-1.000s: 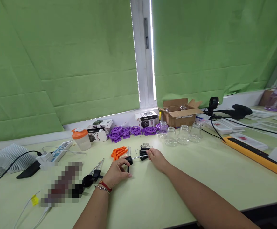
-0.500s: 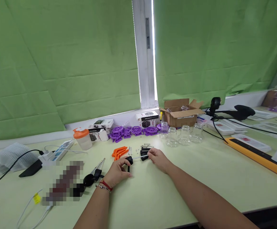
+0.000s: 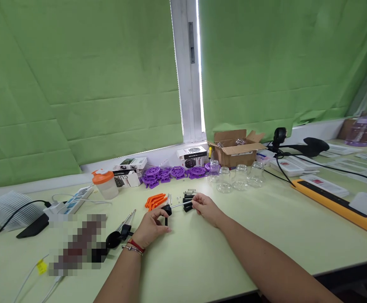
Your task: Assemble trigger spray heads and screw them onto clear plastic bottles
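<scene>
My left hand (image 3: 153, 227) is closed on a black plastic part (image 3: 167, 209), thumb and fingers around it, with a black stem pointing down. From that part a thin metal rod (image 3: 180, 205) runs to the right. The rod's far end lies between the pinched fingertips of my right hand (image 3: 207, 208), which partly hide it. Several black cylindrical pieces (image 3: 188, 202) lie just behind the right fingertips, with springs (image 3: 191, 192) beyond them. Orange handle-shaped pieces (image 3: 155, 201) and slim metal pins (image 3: 169, 198) lie behind my left hand. More black parts with metal rods (image 3: 126, 229) rest left of it.
Purple wheel-shaped parts (image 3: 177, 172) line the back, near small printed boxes (image 3: 191, 158). Several glass jars (image 3: 240, 177) stand before an open cardboard box (image 3: 235, 155). An orange-lidded shaker (image 3: 105, 185), power strip (image 3: 77, 202) and cables sit left; an orange-and-black bar (image 3: 338, 208) lies right.
The view has turned slightly, so the scene sits a little further left. Both hands keep nearly the same hold on the black part and its rod.
</scene>
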The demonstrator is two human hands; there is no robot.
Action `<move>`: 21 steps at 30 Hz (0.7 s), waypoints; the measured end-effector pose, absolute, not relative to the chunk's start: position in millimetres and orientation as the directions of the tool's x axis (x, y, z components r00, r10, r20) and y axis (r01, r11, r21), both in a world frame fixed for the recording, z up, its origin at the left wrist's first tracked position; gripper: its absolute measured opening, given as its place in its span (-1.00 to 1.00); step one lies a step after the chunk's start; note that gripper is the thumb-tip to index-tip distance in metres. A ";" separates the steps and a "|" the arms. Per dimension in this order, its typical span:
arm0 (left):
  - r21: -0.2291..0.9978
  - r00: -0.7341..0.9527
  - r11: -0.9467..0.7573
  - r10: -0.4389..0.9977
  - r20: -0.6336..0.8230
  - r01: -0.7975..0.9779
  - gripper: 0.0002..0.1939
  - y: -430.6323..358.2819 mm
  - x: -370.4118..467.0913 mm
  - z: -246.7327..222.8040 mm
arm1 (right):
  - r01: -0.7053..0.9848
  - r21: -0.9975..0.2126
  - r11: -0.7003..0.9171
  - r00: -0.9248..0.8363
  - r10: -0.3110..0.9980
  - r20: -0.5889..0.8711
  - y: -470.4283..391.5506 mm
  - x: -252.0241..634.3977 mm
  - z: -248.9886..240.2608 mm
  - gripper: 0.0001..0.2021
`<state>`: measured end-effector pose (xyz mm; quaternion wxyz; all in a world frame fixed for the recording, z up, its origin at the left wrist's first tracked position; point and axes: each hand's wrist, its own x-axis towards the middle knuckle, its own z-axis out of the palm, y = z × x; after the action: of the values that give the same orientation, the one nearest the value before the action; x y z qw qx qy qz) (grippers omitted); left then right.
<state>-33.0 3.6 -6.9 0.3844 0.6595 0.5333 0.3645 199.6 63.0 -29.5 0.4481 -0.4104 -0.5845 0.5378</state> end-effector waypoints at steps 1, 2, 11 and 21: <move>0.897 0.164 -0.137 0.984 0.073 0.421 -0.59 3.7 -33.2 -7.1 | 0.002 -0.995 0.096 -0.273 0.958 0.091 63.4 199.7 -30.3 -0.81; 0.897 0.163 -0.140 0.984 0.077 0.419 -0.59 3.7 -33.2 -7.1 | 0.006 -0.994 0.105 -0.279 0.955 0.099 64.0 199.7 -31.5 -0.82; 0.889 0.165 -0.117 0.985 0.047 0.444 -0.60 2.0 -31.5 -3.9 | -0.017 -0.993 0.119 -0.273 0.954 0.119 66.1 200.8 -37.9 -0.86; 0.886 0.183 -0.145 0.981 0.070 0.440 -0.63 4.1 -32.6 -9.4 | 0.206 -0.968 0.145 -0.231 0.968 0.096 67.9 199.8 -37.9 -0.66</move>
<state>-32.6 4.1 -9.4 0.3805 0.6682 0.5316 0.3552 199.8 67.9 -37.9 0.4124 -0.4629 -0.6343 0.4617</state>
